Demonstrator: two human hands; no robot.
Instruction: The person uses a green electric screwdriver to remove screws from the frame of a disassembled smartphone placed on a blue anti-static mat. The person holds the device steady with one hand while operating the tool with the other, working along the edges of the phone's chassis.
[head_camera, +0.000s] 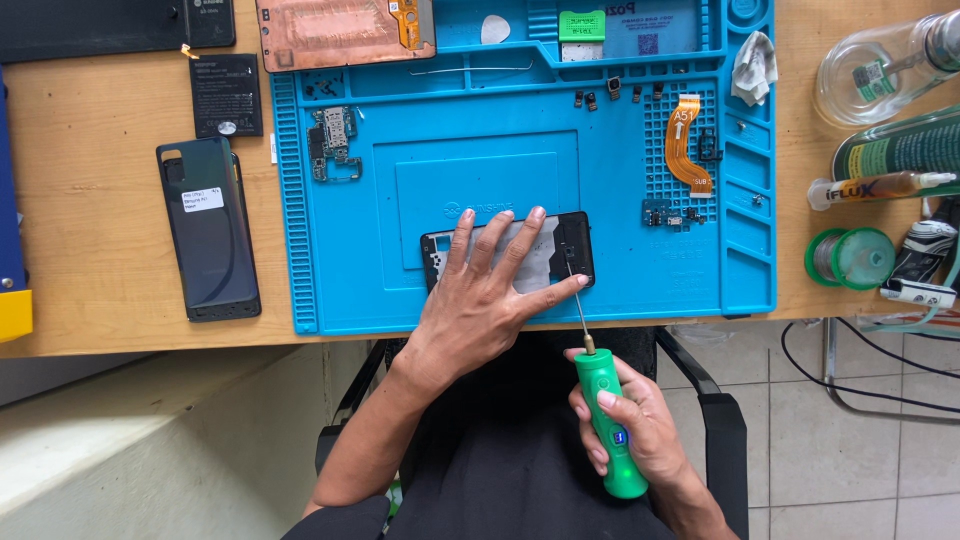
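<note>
a: what are the hands doing?

b: left hand (487, 290) is lying flat, fingers spread, pressing down on the black phone frame (507, 252) that is sitting near the front edge of the blue repair mat (520, 120). right hand (628, 422) is closed around the green electric screwdriver (609, 422), and its thin bit is reaching up to the frame's right end, just beside the left thumb.

a: tip actually on a screw?

b: cannot tell, too small. it is touching or almost touching the frame near the camera cutout.

a: how far along is the work looking?

b: judging from the layout, teardown is well advanced. the dark back cover (208, 227) is lying off on the wooden table, left of the mat, with a battery (226, 95) above it. the main board (333, 143) is resting at the mat's upper left, the orange flex cable (686, 142) on the right grid, a small sub board (668, 214) below it, and a copper-backed screen panel (345, 30) is sitting at the top edge. tiny black parts (612, 88) are lying in the upper tray row.

a: so what is left?

b: the frame is looking mostly bare, so i am guessing only a last part or screw at its right end. whether this is stripping down or rebuilding, i cannot tell.

a: anything else nearby?

b: solder spool (851, 257), flux syringe (875, 188) and a glass bottle (880, 68) are sitting right of the mat, well apart from both hands.
</note>
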